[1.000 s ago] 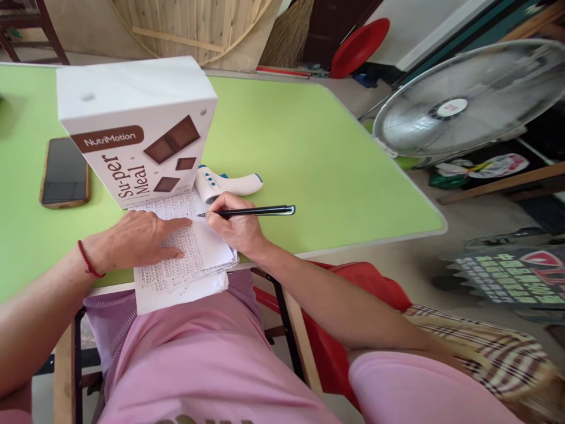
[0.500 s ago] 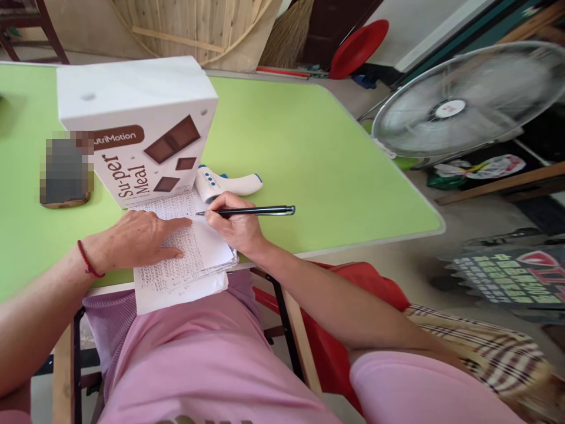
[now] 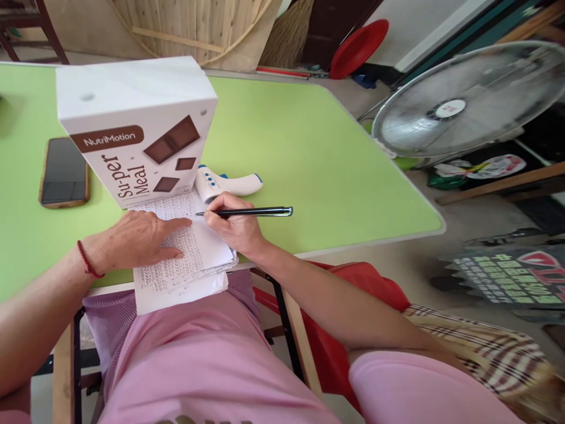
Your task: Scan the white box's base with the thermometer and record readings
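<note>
gripping a slim, glossy pen (image 3: 267,211)

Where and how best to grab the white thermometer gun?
Probably by the handle, coming from the right. The thermometer gun lies on its side; its slim handle juts rightward, while its wider head sits close between the box and the right hand.

The written papers (image 3: 196,250) are lettered too small to read.
</note>
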Tool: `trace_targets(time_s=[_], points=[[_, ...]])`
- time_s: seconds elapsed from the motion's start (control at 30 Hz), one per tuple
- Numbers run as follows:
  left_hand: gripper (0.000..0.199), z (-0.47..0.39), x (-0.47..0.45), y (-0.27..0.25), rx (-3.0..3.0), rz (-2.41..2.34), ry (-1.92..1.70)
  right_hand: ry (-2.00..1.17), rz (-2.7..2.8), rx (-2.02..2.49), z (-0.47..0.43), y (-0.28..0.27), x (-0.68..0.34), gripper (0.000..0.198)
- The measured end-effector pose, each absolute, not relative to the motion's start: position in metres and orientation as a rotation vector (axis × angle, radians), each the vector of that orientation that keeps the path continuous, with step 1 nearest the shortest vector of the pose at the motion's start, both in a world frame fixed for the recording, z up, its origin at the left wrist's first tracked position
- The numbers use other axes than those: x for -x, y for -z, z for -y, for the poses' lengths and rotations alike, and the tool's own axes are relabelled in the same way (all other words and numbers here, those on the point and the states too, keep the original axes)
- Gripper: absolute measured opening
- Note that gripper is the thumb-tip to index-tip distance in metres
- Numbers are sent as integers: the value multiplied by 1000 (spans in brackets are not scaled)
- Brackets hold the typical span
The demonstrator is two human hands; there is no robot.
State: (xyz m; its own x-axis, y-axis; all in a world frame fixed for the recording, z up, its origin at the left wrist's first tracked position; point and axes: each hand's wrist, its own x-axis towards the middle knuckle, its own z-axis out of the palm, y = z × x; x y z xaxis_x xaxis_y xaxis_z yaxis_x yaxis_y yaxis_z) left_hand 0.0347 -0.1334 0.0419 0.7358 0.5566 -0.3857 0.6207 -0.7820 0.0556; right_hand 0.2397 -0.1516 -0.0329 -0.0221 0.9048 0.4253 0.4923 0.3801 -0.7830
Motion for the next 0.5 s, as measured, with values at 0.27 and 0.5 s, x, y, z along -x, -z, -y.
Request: trace_targets(time_s=[0.27,0.5], points=[[55,132,-37,-40,-2747,-946,484,-502,1654,1210,153,29,-240,9],[20,137,-18,-49,-2590,-776,-409,-48,1797,1197,166,9,-256,8]])
